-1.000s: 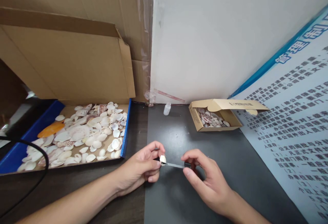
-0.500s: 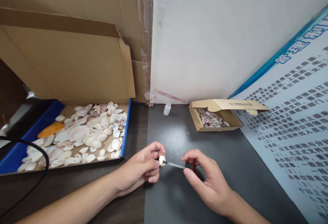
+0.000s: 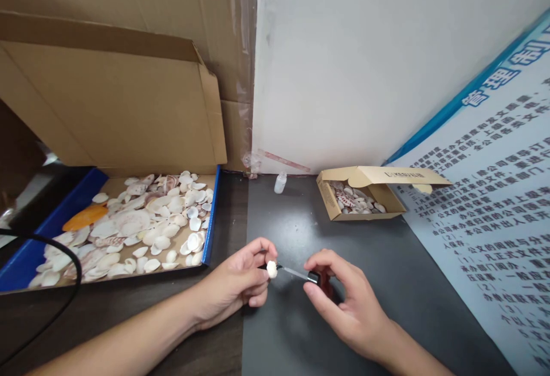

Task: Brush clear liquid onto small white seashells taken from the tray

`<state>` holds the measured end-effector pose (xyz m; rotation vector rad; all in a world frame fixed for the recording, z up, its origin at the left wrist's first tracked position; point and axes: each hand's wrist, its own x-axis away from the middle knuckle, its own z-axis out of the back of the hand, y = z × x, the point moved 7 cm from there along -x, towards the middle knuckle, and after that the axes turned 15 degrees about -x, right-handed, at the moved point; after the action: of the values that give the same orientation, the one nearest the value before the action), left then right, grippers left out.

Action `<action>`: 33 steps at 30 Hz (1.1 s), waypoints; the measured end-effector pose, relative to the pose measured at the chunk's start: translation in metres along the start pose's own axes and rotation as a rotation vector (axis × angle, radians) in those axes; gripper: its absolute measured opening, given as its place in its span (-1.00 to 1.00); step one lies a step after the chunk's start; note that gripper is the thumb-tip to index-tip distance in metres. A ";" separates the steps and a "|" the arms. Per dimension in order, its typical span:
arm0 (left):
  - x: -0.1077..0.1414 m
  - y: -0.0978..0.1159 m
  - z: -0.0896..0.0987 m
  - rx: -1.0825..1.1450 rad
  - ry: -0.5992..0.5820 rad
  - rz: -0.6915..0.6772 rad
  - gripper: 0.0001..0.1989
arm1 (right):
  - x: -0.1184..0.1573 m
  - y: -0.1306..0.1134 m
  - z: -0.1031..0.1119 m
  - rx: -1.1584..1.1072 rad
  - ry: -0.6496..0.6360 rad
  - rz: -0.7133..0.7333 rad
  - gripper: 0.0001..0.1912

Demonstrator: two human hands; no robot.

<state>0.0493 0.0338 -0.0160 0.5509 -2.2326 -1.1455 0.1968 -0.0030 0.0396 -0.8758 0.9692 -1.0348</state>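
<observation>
A small cream-white shell (image 3: 272, 269) is pinched in the fingertips of my left hand (image 3: 244, 275), low in the middle of the view. My right hand (image 3: 344, 301) grips the black cap of a thin brush applicator (image 3: 296, 274) between thumb and fingers. The clear stem points left, and its dark tip is at the right side of the shell; whether it touches is too small to tell. Further back, a small clear bottle (image 3: 280, 183) stands uncapped on the dark grey mat (image 3: 279, 232).
At left, an open blue-edged box (image 3: 211, 215) holds many shells, with a black cable (image 3: 77, 261) in front. A small open carton (image 3: 365, 216) of shells sits back right, beside a printed poster (image 3: 472, 192). A white panel (image 3: 344, 66) rises behind.
The brush tip has shifted slightly up and behind the shell's right side. My right thumb has moved a little left, and more of the black cap shows.
</observation>
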 end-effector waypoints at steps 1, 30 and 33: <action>0.000 0.000 0.000 -0.004 -0.001 -0.003 -0.76 | 0.000 -0.001 0.000 -0.008 -0.001 0.004 -0.89; -0.001 -0.002 -0.001 -0.083 -0.024 0.002 -0.68 | -0.002 -0.002 0.006 0.022 0.069 0.020 -0.96; -0.001 -0.003 0.000 -0.077 -0.026 0.009 -0.69 | -0.002 -0.001 0.006 0.011 0.070 0.025 -0.95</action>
<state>0.0505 0.0323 -0.0184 0.4971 -2.2001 -1.2347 0.2017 -0.0008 0.0433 -0.8207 1.0300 -1.0542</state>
